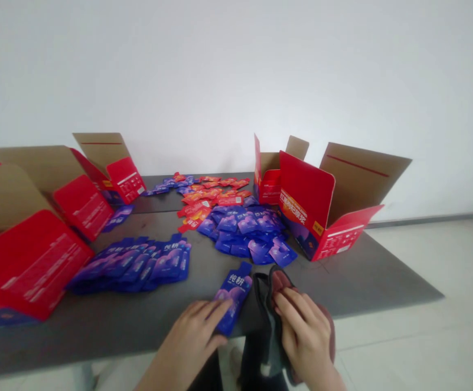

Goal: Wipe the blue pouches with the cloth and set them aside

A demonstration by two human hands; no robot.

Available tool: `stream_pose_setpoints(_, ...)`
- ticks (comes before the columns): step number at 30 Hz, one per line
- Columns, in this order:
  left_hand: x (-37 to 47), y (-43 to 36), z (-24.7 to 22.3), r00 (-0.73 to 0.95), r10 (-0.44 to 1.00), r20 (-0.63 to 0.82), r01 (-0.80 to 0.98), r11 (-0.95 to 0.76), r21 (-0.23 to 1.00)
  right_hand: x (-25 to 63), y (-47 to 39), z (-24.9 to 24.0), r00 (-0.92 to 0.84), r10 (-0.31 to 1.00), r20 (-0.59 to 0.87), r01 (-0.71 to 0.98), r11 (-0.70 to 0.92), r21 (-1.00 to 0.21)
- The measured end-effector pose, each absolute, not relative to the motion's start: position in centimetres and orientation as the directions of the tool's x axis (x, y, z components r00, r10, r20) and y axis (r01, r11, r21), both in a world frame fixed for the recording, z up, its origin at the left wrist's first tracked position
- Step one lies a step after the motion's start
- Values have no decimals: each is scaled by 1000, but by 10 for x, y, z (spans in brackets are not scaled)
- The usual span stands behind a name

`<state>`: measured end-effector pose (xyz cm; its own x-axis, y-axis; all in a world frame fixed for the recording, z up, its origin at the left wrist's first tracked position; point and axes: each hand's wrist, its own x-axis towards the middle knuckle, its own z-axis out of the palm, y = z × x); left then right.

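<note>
Near the table's front edge lies a single blue-purple sachet (233, 293) with white lettering and a narrow tab at its top. The fingers of my left hand (199, 331) rest on its lower left side, with the thumb by its bottom edge. My right hand (303, 326) grips a dark-edged cloth piece with a dusky pink lining (280, 279), folded open just right of the sachet. What that cloth piece is exactly I cannot tell. Left of my hands, a fanned row of blue sachets (138, 263) lies flat, and behind them sits a blue sachet pile (246, 225).
Red sachets (212, 193) are spread farther back on the grey table (366, 277). An open red carton (309, 212) stands at the right, a smaller one (271, 184) behind it. More open cartons (28, 260) line the left side. A white wall is behind.
</note>
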<state>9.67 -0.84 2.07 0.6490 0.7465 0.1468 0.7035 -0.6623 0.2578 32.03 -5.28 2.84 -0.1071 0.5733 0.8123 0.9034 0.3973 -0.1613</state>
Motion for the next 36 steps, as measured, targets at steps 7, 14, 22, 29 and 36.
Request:
stream_pose_setpoints(7, 92, -7, 26, 656, 741, 148, 659, -657, 366, 292, -33, 54, -352, 753, 557, 810, 543, -222)
stream_pose_setpoints(14, 82, -11, 18, 694, 647, 315, 560, -761, 329, 272, -12, 39, -477, 843, 250, 831, 525, -184)
stream_pose_setpoints(22, 87, -26, 1, 733, 544, 408, 579, -814, 46, 266, -22, 48, -583, 789, 195, 773, 612, -164)
stream_pose_setpoints(29, 93, -32, 1, 721, 465, 515, 596, -794, -118, 264, 10, 43, -562, 817, 126, 815, 574, -84)
stream_pose_setpoints(36, 92, -32, 2, 711, 516, 478, 617, -784, -72, 273, 33, 58, -418, 896, 147, 903, 428, -42)
